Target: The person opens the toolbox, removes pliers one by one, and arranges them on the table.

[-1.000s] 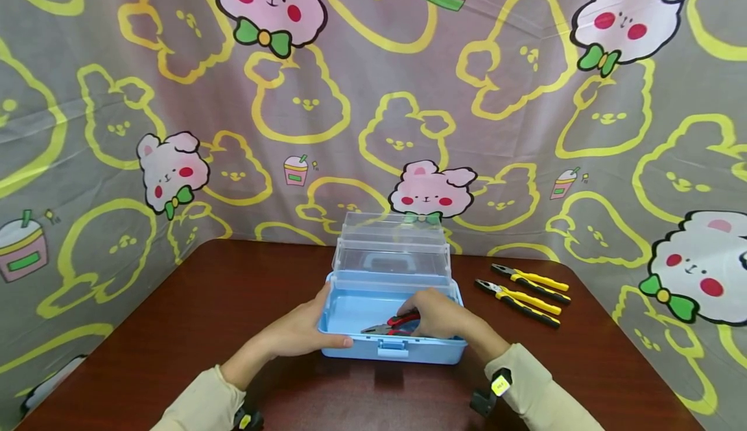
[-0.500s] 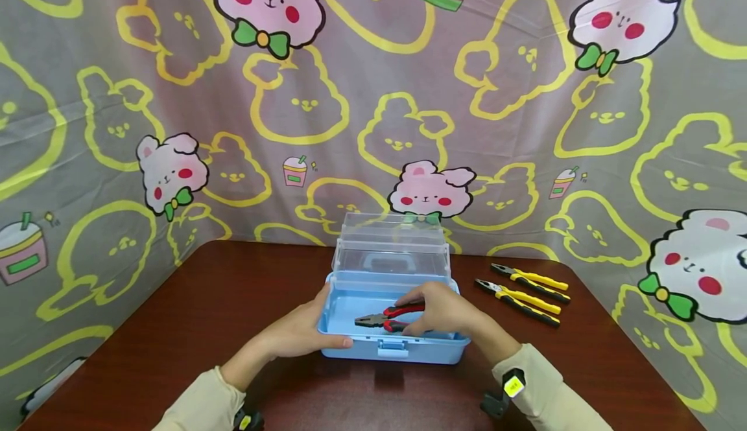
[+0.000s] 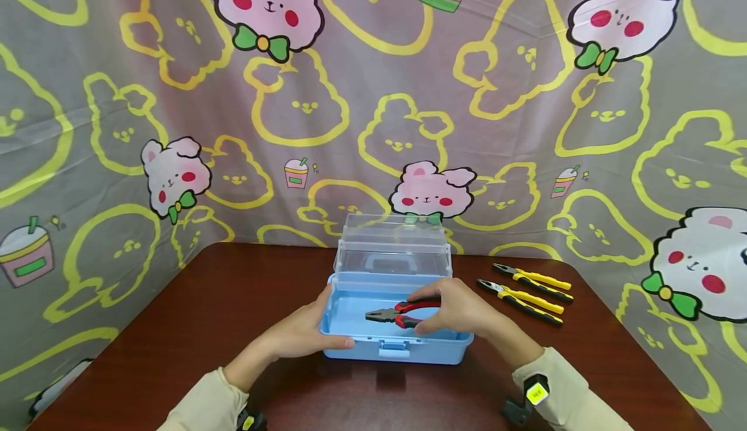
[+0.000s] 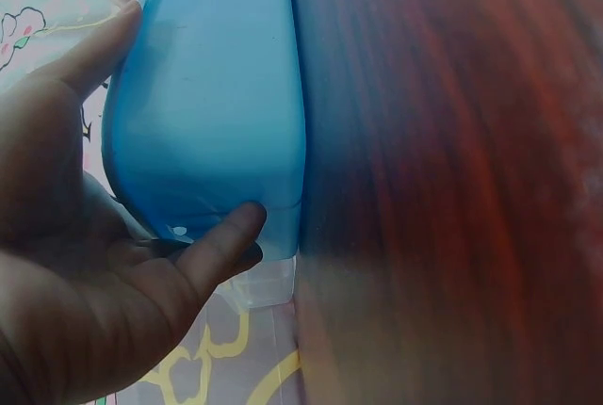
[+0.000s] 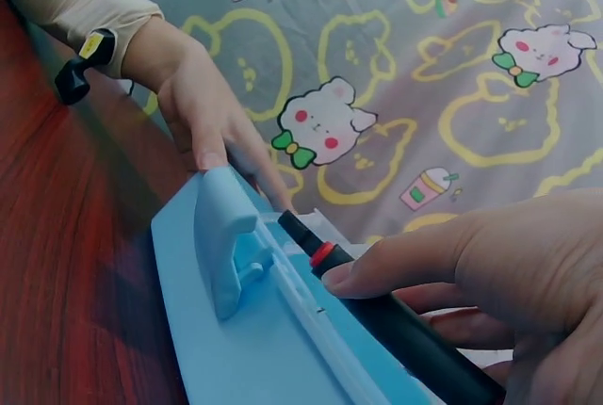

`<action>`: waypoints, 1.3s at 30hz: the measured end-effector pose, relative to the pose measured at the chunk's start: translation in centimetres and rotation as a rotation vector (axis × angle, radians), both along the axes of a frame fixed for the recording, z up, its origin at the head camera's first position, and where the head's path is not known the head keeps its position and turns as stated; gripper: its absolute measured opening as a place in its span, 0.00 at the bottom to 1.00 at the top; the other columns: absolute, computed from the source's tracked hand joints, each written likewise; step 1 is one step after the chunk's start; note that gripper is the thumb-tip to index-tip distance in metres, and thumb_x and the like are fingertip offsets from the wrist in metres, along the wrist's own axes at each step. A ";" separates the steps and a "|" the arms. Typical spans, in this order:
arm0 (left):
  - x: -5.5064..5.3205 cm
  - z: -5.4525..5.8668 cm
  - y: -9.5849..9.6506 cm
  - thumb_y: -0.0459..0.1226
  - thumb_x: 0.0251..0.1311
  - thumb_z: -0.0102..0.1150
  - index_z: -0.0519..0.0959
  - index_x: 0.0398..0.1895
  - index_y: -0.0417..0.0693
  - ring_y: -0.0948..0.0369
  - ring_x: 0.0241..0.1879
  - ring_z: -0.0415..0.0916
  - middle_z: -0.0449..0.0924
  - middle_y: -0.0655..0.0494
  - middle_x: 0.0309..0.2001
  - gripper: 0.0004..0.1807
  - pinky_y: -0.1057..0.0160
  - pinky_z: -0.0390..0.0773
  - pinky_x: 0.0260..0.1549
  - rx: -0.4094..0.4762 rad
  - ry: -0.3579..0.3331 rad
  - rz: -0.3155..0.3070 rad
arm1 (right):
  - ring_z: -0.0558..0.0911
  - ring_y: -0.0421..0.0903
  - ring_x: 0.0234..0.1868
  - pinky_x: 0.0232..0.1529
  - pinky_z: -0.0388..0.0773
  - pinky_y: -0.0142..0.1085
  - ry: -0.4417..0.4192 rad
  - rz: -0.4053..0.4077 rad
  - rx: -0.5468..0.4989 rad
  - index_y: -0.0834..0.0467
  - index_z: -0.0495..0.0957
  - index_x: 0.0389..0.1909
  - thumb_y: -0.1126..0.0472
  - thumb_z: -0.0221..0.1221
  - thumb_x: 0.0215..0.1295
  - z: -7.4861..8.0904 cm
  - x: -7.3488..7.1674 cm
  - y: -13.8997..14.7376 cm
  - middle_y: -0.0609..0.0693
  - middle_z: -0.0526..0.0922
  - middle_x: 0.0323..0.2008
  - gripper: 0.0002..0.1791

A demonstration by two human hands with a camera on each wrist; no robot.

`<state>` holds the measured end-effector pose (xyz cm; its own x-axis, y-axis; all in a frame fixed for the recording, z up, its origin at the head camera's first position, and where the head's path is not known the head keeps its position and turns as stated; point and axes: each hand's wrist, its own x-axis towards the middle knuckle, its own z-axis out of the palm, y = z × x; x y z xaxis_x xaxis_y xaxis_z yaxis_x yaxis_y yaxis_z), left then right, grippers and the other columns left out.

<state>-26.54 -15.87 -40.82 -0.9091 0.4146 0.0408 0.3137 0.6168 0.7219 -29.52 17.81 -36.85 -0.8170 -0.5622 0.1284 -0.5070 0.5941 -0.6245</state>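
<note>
A light blue toolbox [image 3: 428, 351] stands on the table with its clear lid raised at the back. My left hand [image 3: 294, 334] holds its front left corner, thumb along the front rim and fingers against the side wall, as the left wrist view also shows on the blue wall [image 4: 207, 75]. Over the box opening, my right hand [image 3: 461, 308] grips red and black pliers [image 3: 382, 315] by the handles, thumb on the nearer one. Their dark jaws point left and the handles are spread. In the right wrist view the black handle [image 5: 405, 334] shows just above the front rim.
Two pairs of yellow and black pliers, one farther back [image 3: 533, 282] and one nearer [image 3: 521, 302], lie on the brown table [image 3: 233, 295] right of the box. A patterned cloth [image 3: 327, 120] hangs behind and at both sides.
My right hand has lifted the red and black pliers from low inside the box to above its rim, drawing slightly right. My left hand stays at the corner.
</note>
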 end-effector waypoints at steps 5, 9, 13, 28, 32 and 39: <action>0.0 0.0 0.1 0.60 0.54 0.75 0.35 0.84 0.40 0.45 0.70 0.63 0.52 0.35 0.78 0.71 0.40 0.66 0.64 0.004 -0.003 -0.012 | 0.79 0.54 0.43 0.30 0.77 0.42 0.000 -0.053 -0.022 0.48 0.89 0.52 0.57 0.81 0.48 0.7 0.5 1.0 0.46 0.87 0.49 0.26; -0.1 -0.2 0.1 0.60 0.54 0.75 0.35 0.84 0.41 0.45 0.70 0.64 0.52 0.36 0.78 0.71 0.40 0.67 0.63 0.009 -0.002 -0.025 | 0.77 0.54 0.38 0.23 0.71 0.40 0.004 -0.114 -0.033 0.48 0.90 0.52 0.56 0.82 0.47 1.2 0.9 2.3 0.47 0.87 0.48 0.26; -0.2 -0.3 0.1 0.60 0.53 0.75 0.34 0.84 0.42 0.45 0.68 0.66 0.54 0.36 0.78 0.72 0.40 0.68 0.62 0.023 0.000 -0.035 | 0.73 0.49 0.27 0.20 0.65 0.37 0.003 -0.150 -0.059 0.51 0.89 0.53 0.56 0.82 0.48 1.7 1.2 4.0 0.48 0.87 0.40 0.27; -0.2 -0.2 -0.1 0.59 0.55 0.74 0.34 0.84 0.43 0.45 0.67 0.67 0.54 0.36 0.78 0.71 0.38 0.69 0.61 0.037 -0.001 -0.049 | 0.76 0.55 0.49 0.38 0.79 0.44 -0.027 -0.356 -0.077 0.55 0.86 0.57 0.52 0.82 0.47 1.7 2.3 10.4 0.56 0.80 0.52 0.33; -0.2 -0.2 -0.2 0.58 0.55 0.75 0.34 0.84 0.43 0.45 0.66 0.69 0.56 0.35 0.77 0.70 0.40 0.69 0.61 0.045 0.007 -0.058 | 0.77 0.55 0.47 0.37 0.77 0.43 -0.013 -0.395 -0.071 0.56 0.86 0.58 0.52 0.81 0.48 1.2 2.4 11.9 0.59 0.79 0.54 0.33; -0.1 -0.2 -0.2 0.58 0.55 0.75 0.34 0.84 0.44 0.45 0.66 0.69 0.56 0.35 0.77 0.70 0.39 0.70 0.60 0.050 0.005 -0.061 | 0.74 0.58 0.52 0.39 0.74 0.43 0.016 -0.449 -0.042 0.58 0.85 0.59 0.48 0.81 0.49 0.2 2.5 14.4 0.64 0.77 0.58 0.36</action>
<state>-26.68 -16.07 -41.03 -0.8819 0.4666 0.0677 0.3536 0.5595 0.7496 -27.06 32.18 -36.68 -0.9766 -0.1461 0.1577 -0.2139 0.7318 -0.6470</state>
